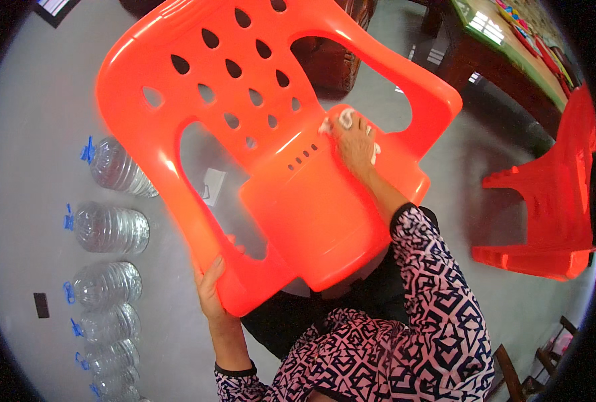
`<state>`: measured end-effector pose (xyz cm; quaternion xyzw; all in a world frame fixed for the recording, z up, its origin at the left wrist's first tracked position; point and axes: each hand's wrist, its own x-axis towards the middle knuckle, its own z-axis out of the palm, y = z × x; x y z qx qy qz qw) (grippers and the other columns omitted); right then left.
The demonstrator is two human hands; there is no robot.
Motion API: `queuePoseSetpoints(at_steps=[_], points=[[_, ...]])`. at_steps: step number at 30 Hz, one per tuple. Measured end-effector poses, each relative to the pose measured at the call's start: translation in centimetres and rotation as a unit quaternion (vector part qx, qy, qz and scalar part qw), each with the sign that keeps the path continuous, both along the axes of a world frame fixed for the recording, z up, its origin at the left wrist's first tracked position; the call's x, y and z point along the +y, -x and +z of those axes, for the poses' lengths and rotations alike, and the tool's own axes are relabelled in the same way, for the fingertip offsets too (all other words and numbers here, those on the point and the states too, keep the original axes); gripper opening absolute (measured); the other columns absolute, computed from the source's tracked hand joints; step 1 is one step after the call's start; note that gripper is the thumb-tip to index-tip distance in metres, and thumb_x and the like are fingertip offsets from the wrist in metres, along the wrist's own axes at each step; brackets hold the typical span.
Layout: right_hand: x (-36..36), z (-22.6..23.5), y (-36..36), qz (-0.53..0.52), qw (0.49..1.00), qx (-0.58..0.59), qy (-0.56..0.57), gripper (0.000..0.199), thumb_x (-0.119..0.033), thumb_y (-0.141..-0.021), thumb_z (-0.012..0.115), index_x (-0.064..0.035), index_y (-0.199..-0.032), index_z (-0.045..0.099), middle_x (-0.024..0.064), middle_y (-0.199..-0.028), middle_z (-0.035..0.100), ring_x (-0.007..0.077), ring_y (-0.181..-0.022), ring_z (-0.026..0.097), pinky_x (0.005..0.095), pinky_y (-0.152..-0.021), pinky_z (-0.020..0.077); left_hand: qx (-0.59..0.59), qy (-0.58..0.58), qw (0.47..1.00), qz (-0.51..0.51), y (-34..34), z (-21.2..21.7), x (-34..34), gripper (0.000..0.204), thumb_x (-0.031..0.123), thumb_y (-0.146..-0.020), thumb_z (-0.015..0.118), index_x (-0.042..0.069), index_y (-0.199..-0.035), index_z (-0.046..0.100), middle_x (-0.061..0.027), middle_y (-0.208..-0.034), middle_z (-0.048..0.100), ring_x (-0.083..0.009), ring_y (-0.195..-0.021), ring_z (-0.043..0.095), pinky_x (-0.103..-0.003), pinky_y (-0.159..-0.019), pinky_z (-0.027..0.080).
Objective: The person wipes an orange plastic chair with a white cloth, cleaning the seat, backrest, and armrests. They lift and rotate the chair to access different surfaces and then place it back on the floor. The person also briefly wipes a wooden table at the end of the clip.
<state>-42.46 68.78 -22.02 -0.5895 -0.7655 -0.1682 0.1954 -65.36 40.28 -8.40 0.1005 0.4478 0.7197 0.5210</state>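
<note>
A red plastic armchair is tilted in front of me, its backrest with drop-shaped holes toward the upper left. My left hand grips the front end of the chair's left armrest, fingers wrapped round its edge. On the far right part of the seat, near the backrest, my right hand presses a white cloth against the plastic. Parts of the cloth stick out past the fingers on both sides.
Several large clear water bottles with blue handles stand in a row at the left. A second red chair is at the right. A wooden table with a green top stands at the upper right. White paper shows through the armrest opening.
</note>
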Motion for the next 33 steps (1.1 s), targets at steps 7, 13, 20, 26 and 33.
queuePoseSetpoints(at_steps=[7, 13, 20, 26, 33], points=[[-1.3, -0.1, 1.8, 0.048, 0.998, 0.01, 0.036, 0.029, -0.031, -0.084, 0.059, -0.0284, -0.113, 0.061, 0.0063, -0.114, 0.05, 0.0254, -0.1, 0.049, 0.0455, -0.073, 0.0406, 0.001, -0.004, 1.0, -0.003, 0.0, 0.1, 0.0, 0.054, 0.001, -0.087, 0.052, 0.003, -0.138, 0.033, -0.0183, -0.117, 0.057, -0.0272, -0.094, 0.062, -0.042, -0.081, 0.054], [-8.4, 0.4, -0.8, 0.11, 0.979, -0.041, 0.167, 0.033, -0.034, -0.082, 0.063, -0.0295, -0.115, 0.061, 0.0051, -0.119, 0.051, 0.027, -0.102, 0.051, 0.0477, -0.073, 0.0449, -0.016, -0.019, 1.0, -0.011, 0.2, -0.6, 0.3, 0.05, 0.004, -0.089, 0.052, 0.001, -0.136, 0.035, -0.0184, -0.117, 0.056, -0.0271, -0.095, 0.062, -0.042, -0.081, 0.054], [-13.9, 3.3, -5.5, 0.062, 0.983, -0.013, 0.174, 0.031, -0.029, -0.08, 0.066, -0.0259, -0.112, 0.064, 0.0065, -0.12, 0.052, 0.0287, -0.101, 0.052, 0.0469, -0.075, 0.0455, 0.047, -0.008, 0.999, -0.025, 0.4, -0.7, -0.2, 0.049, 0.015, -0.091, 0.051, -0.003, -0.134, 0.036, -0.0173, -0.119, 0.056, -0.0275, -0.099, 0.06, -0.044, -0.083, 0.053], [-8.4, 3.5, -10.4, -0.096, 0.994, 0.049, 0.026, 0.03, -0.03, -0.081, 0.063, -0.0262, -0.111, 0.063, 0.0065, -0.115, 0.052, 0.028, -0.102, 0.051, 0.048, -0.076, 0.0419, 0.018, -0.022, 0.999, -0.017, -0.2, 0.2, 0.0, 0.049, 0.004, -0.091, 0.049, 0.002, -0.137, 0.033, -0.0175, -0.117, 0.055, -0.026, -0.096, 0.061, -0.041, -0.081, 0.054], [-10.7, 3.4, -9.8, -0.097, 0.994, 0.008, 0.049, 0.03, -0.026, -0.078, 0.068, -0.0233, -0.107, 0.064, 0.0071, -0.109, 0.052, 0.0291, -0.098, 0.05, 0.0474, -0.076, 0.0414, 0.027, -0.004, 1.0, -0.006, -0.3, 0.1, 0.2, 0.047, 0.008, -0.092, 0.049, 0.002, -0.137, 0.035, -0.0162, -0.118, 0.055, -0.0254, -0.096, 0.06, -0.04, -0.081, 0.053]])
